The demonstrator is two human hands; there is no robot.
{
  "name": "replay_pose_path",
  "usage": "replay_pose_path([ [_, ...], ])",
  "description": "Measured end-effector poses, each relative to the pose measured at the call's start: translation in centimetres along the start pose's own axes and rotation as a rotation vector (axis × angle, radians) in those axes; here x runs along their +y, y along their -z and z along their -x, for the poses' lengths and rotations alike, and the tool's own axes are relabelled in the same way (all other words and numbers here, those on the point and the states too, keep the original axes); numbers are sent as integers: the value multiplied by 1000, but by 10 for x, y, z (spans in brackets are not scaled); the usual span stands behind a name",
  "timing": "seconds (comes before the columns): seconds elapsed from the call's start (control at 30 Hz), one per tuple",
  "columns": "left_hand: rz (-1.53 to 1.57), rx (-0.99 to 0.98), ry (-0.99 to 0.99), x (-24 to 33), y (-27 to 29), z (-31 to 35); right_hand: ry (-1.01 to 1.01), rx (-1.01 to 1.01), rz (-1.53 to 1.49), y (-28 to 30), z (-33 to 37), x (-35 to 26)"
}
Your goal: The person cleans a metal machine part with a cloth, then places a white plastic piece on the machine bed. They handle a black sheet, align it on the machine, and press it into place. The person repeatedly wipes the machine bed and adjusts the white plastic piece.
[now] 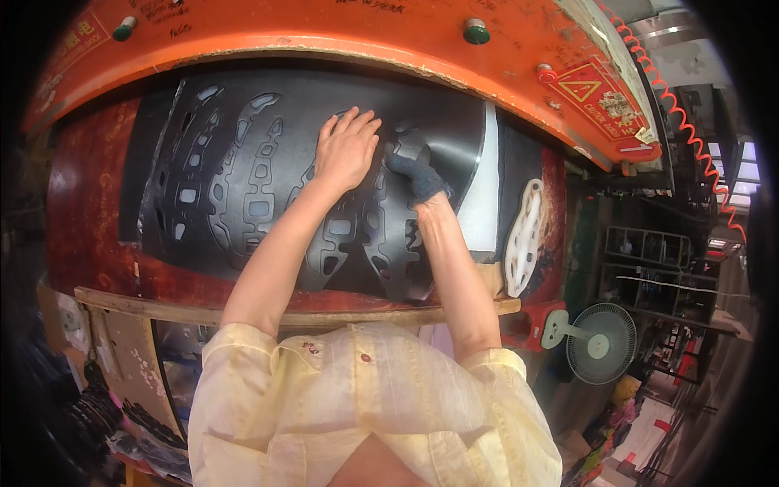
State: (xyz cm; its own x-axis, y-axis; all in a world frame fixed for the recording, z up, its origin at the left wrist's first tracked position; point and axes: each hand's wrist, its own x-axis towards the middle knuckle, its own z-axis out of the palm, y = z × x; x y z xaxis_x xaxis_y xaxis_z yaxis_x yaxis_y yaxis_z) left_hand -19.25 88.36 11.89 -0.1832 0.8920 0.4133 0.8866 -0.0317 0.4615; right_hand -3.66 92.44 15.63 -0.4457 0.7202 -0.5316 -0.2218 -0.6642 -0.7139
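A large black sheet (300,105), thin and flexible-looking, lies in front of me with several rows of cut outlines and holes. My left hand (345,152), bare, rests palm down on the middle of the sheet with its fingers stretched out. To its right, my right hand (415,174) wears a dark grey glove. Its fingers are bent at a cut part of the sheet and seem to grip it; the fingertips are partly hidden. Near the right hand, the sheet curves up, and a white surface (485,191) shows past its right edge.
An orange machine beam (324,36) with green and red buttons spans the far side. At right on the reddish board (89,203) lies a white curved frame with holes (524,239). A wooden strip (187,310) edges the near side. A fan (600,345) stands lower right; a red coiled hose (669,93) hangs above.
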Motion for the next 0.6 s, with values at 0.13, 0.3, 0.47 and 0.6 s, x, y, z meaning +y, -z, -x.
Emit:
replay_pose_path([
  [0.13, 61, -18, 63, 0, 4, -6, 3, -73, 37, -6, -1, 0],
  [0.3, 3, -90, 42, 3, 8, -3, 150, -104, 109, -5, 11, -8],
  [0.47, -23, -82, 35, 1, 6, 0, 132, 59, -113, -3, -1, -11],
  [0.6, -22, -27, 15, 4, 4, 0, 129, 173, -201, -1, -17, -3],
])
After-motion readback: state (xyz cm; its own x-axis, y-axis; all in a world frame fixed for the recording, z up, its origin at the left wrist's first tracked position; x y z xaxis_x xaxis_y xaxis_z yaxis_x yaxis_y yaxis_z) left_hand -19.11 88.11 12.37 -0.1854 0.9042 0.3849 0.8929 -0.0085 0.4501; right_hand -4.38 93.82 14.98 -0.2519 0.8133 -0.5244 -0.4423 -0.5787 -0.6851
